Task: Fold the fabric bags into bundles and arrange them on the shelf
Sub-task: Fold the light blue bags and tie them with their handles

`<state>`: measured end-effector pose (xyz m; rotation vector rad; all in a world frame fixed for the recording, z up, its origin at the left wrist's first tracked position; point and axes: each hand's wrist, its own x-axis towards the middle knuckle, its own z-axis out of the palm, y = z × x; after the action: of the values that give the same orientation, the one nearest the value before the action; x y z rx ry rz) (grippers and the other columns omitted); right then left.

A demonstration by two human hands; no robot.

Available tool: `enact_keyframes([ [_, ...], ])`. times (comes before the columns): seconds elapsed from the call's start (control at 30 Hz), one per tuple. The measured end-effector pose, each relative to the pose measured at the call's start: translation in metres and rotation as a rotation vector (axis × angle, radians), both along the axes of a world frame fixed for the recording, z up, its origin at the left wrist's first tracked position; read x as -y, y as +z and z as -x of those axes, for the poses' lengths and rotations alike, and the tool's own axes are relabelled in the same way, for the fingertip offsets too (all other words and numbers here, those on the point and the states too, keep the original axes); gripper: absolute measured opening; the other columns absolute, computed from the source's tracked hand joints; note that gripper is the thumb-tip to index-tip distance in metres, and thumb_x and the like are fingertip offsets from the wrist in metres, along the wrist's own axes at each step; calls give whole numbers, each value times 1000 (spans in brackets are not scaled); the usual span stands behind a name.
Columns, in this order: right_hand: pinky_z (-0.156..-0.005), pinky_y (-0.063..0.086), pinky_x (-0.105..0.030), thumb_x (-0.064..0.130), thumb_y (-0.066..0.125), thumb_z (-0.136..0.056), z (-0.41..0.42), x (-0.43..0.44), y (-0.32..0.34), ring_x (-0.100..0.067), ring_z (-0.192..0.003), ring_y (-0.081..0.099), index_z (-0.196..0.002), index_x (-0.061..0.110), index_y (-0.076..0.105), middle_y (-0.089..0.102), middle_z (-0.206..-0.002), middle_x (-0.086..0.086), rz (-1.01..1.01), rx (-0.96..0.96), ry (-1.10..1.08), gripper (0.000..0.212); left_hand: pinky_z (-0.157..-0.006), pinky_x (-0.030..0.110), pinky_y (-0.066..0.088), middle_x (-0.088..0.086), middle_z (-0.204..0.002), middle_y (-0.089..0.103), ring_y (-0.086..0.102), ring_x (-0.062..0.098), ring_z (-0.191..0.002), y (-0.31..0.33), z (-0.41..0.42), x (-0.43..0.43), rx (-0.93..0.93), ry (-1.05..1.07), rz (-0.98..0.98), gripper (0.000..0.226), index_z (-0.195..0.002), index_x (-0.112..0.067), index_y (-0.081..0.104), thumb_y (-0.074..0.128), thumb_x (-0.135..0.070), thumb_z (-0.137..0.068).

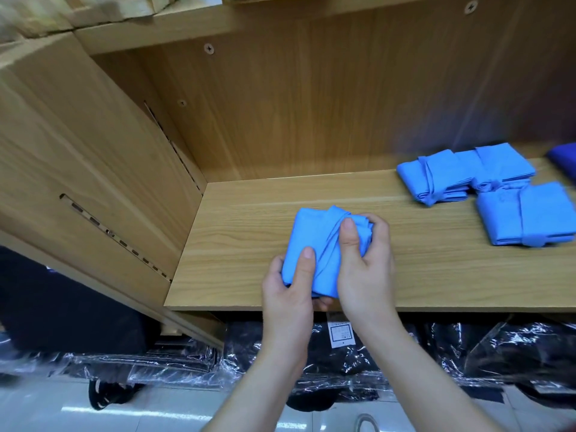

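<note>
A folded light-blue fabric bag (318, 238) lies on the wooden shelf (237, 232), near its front edge. My left hand (290, 294) grips the bundle's near left corner, thumb on top. My right hand (364, 263) holds the right side, with its thumb pressing a strap against the fabric and its fingers curled round the far end. Three finished blue bundles sit at the right: one (436, 179) at the back, one (501, 166) beside it and one (530, 213) nearer the front.
A darker blue fabric piece (564, 157) shows at the far right edge. The cabinet's side wall (93, 169) rises at the left. Below the shelf lie dark goods in clear plastic wrap (467, 353). Bare shelf stretches between my hands and the bundles.
</note>
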<state>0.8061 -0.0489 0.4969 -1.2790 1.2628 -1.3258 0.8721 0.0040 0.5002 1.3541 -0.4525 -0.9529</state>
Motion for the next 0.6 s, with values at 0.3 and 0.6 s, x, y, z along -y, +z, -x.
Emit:
enact_keyframes([
  [0.3, -76, 33, -6, 49, 37, -93, 12, 7, -12, 8, -90, 49, -109, 25, 40, 54, -96, 6, 158, -133, 80, 30, -92, 19, 43, -17, -122, 55, 54, 4, -113, -4, -18, -3, 727, -146, 14, 65, -125, -43, 41, 71, -54, -68],
  [0.6, -80, 34, -5, 46, 34, -96, 25, 11, -14, 8, -95, 48, -119, 25, 47, 55, -108, 9, 292, -255, 202, 35, -82, 36, 48, -1, -114, 56, 57, 15, -92, -1, -9, 16, 1138, -239, -41, 45, -134, -49, 31, 24, -54, -90],
])
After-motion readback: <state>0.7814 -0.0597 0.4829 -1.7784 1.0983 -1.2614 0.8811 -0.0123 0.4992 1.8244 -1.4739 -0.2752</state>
